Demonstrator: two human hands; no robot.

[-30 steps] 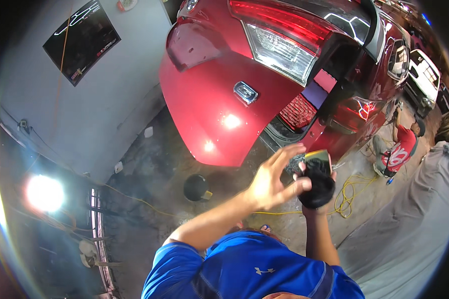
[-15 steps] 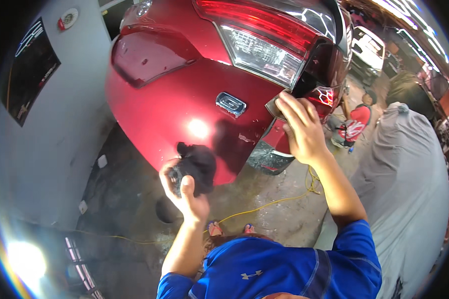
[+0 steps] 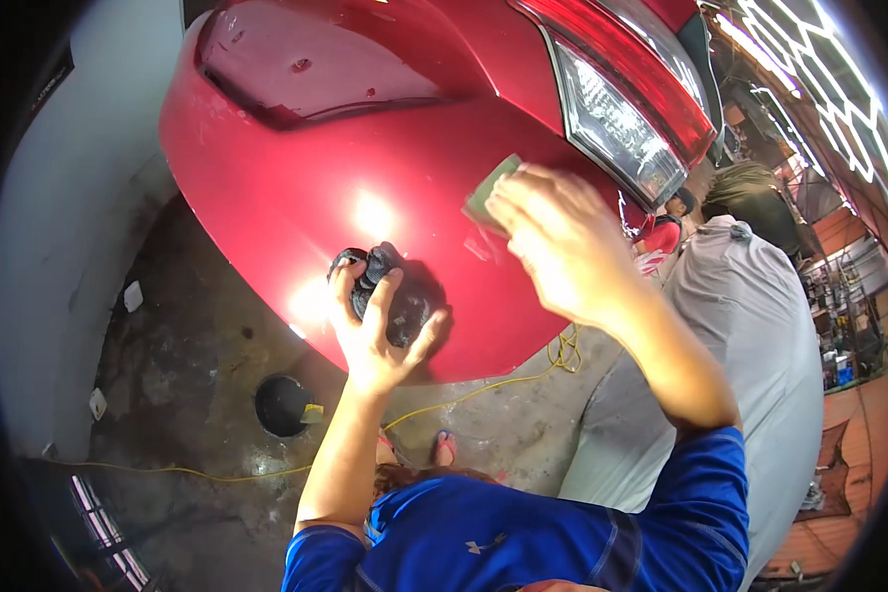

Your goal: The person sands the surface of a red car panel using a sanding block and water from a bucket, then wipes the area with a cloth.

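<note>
A glossy red car rear panel [image 3: 296, 178] fills the space in front of me, with a recessed plate area at its upper left. My left hand [image 3: 375, 321] is wrapped round a bunched black cloth [image 3: 409, 306] at the panel's lower part. Farther right, my right hand [image 3: 562, 232] is smeared by motion. Its fingers press a flat olive-green sheet [image 3: 493, 194], which looks like sandpaper, on the red surface. A pale scuff [image 3: 479, 247] shows just below that sheet. The red and clear tail light [image 3: 617, 109] lies beyond my right hand.
A black bucket [image 3: 284, 406] with a yellowish piece at its rim stands on the wet floor. A yellow cord [image 3: 434, 405] runs near my feet. A grey cover [image 3: 701, 335] drapes a large shape at right. Another person [image 3: 664, 235] in red is partly hidden behind the car.
My right hand and its sheet have moved from beside the tail light onto the panel. My left hand has brought the cloth up to the panel. The chrome badge no longer shows; the view has shifted.
</note>
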